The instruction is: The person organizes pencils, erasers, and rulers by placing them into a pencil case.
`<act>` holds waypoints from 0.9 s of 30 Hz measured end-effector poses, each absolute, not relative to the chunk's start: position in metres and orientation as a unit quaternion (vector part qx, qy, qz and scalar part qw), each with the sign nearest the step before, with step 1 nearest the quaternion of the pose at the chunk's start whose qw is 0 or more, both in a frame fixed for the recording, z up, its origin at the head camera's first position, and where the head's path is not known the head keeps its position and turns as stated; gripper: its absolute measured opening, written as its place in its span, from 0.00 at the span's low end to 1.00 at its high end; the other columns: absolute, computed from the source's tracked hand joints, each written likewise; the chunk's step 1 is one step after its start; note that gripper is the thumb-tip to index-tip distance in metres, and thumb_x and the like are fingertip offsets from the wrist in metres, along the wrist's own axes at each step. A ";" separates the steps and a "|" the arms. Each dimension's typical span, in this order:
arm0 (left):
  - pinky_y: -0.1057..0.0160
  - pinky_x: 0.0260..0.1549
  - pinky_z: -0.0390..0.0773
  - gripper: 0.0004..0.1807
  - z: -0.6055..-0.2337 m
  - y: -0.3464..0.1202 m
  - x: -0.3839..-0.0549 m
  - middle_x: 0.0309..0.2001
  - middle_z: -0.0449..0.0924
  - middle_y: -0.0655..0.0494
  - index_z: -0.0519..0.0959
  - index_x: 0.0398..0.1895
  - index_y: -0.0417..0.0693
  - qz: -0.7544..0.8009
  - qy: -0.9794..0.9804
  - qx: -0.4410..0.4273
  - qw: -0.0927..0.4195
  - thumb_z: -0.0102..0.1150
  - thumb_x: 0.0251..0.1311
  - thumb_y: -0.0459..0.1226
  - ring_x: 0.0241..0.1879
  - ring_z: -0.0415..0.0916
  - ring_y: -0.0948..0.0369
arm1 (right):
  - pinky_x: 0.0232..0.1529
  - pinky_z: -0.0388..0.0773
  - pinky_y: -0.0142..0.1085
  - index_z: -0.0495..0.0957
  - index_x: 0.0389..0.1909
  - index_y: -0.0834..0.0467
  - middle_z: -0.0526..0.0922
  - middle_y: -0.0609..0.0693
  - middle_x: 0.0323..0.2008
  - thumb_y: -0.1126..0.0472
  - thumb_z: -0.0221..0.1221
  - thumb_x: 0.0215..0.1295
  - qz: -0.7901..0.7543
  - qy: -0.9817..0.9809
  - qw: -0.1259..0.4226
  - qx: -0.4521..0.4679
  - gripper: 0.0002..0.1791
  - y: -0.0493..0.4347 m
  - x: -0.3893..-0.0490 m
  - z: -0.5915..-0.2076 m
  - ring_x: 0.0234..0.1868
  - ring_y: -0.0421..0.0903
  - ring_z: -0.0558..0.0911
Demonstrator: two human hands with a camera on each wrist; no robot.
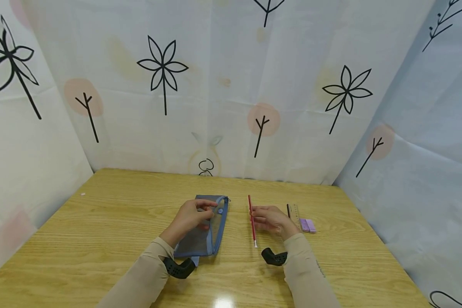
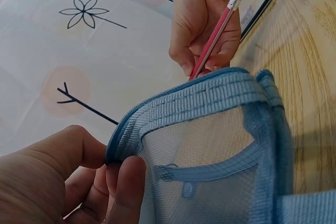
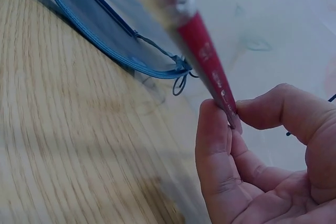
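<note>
A blue mesh zip pouch (image 1: 192,244) lies on the table in front of my left hand (image 1: 192,215). In the left wrist view, thumb and fingers pinch the top edge of the pouch (image 2: 202,95), and its mesh side faces the camera. My right hand (image 1: 270,219) holds a red pencil (image 1: 252,222) between thumb and fingertips, to the right of the pouch. The pencil's white eraser end points toward me in the head view. Seen from the right wrist, the pencil (image 3: 205,51) slants past the camera, with the pouch's zip edge (image 3: 113,53) beyond it.
Right of my right hand lie a ruler (image 1: 294,214), a black pencil (image 1: 288,211) and purple erasers (image 1: 308,225) on the wooden table (image 1: 111,226). A patterned cloth (image 1: 215,85) hangs behind the table and along both sides.
</note>
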State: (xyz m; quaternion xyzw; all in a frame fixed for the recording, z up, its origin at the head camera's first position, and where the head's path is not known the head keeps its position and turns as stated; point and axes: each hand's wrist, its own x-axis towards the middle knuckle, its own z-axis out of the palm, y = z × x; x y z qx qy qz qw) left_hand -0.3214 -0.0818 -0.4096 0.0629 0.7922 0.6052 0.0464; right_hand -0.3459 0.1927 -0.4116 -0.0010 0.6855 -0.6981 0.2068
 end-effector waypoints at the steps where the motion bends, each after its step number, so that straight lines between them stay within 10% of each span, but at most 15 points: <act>1: 0.59 0.26 0.86 0.16 -0.410 -0.082 -0.321 0.40 0.80 0.50 0.83 0.53 0.43 0.605 0.792 0.063 0.046 0.61 0.61 0.31 0.37 0.81 0.58 | 0.39 0.83 0.30 0.60 0.69 0.75 0.79 0.57 0.48 0.70 0.52 0.71 -0.698 0.685 0.208 -0.002 0.28 0.192 -0.346 -0.412 0.40 0.41 0.82; 27: 0.59 0.27 0.86 0.17 -0.409 -0.079 -0.322 0.41 0.80 0.50 0.83 0.53 0.42 0.609 0.790 0.056 0.045 0.61 0.60 0.30 0.38 0.80 0.57 | 0.42 0.84 0.32 0.61 0.69 0.74 0.77 0.59 0.49 0.70 0.52 0.70 -0.692 0.676 0.251 -0.029 0.28 0.171 -0.343 -0.415 0.41 0.42 0.81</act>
